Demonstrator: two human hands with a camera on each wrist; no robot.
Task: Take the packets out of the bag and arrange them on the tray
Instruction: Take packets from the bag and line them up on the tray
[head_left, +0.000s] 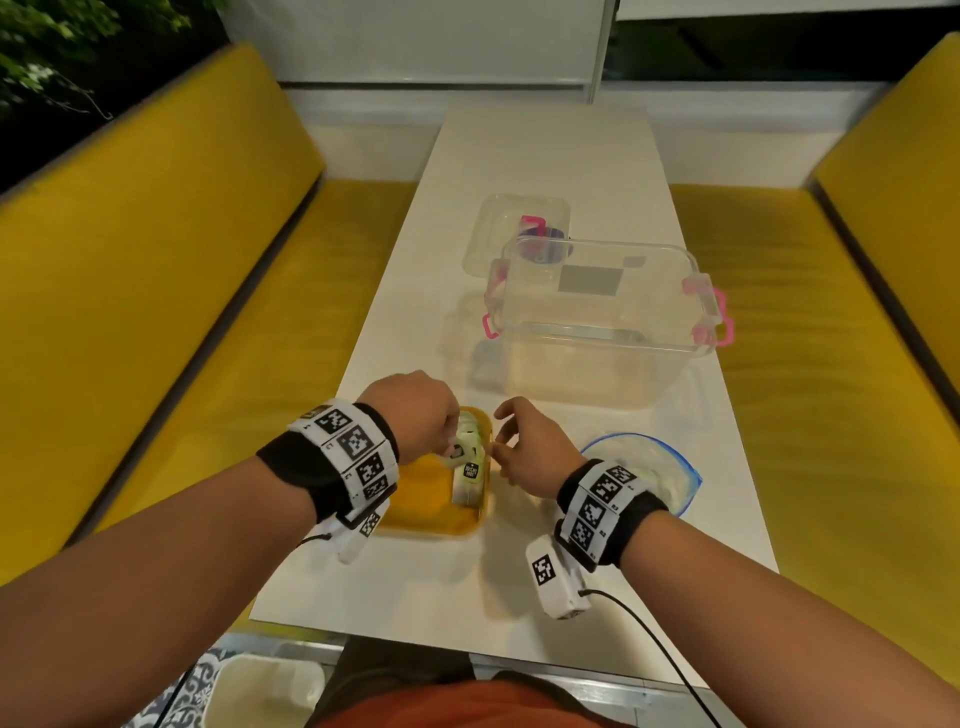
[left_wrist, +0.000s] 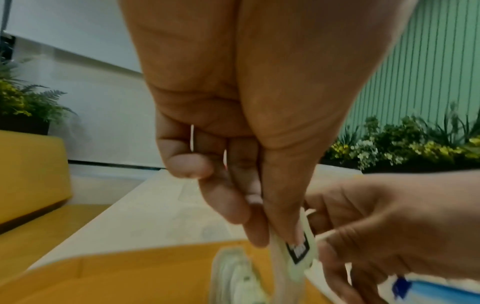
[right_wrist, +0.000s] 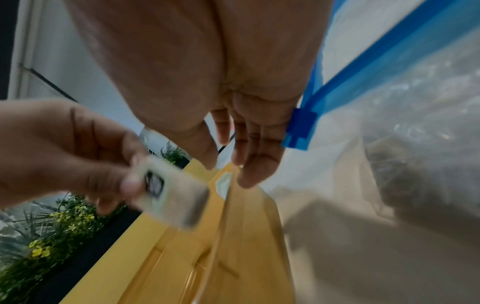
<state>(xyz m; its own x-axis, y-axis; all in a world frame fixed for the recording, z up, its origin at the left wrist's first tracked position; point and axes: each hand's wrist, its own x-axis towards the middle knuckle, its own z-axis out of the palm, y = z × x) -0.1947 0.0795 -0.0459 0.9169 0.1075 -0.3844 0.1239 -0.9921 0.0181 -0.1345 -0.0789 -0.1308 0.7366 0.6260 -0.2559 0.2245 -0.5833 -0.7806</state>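
At lower centre of the head view the left hand pinches a pale green packet by its top edge, thumb against curled fingers, and hangs it over the yellow tray, probably so it can be stood against the packets already set along the tray's right side; the wrist is bent down, knuckles up; the right hand hovers just beside the tray's right edge, fingers loosely spread and grasping nothing, seemingly ready to steady the row; the blue-zip bag lies on the white worktop at lower right, under the right wrist; its contents are too blurred to tell.
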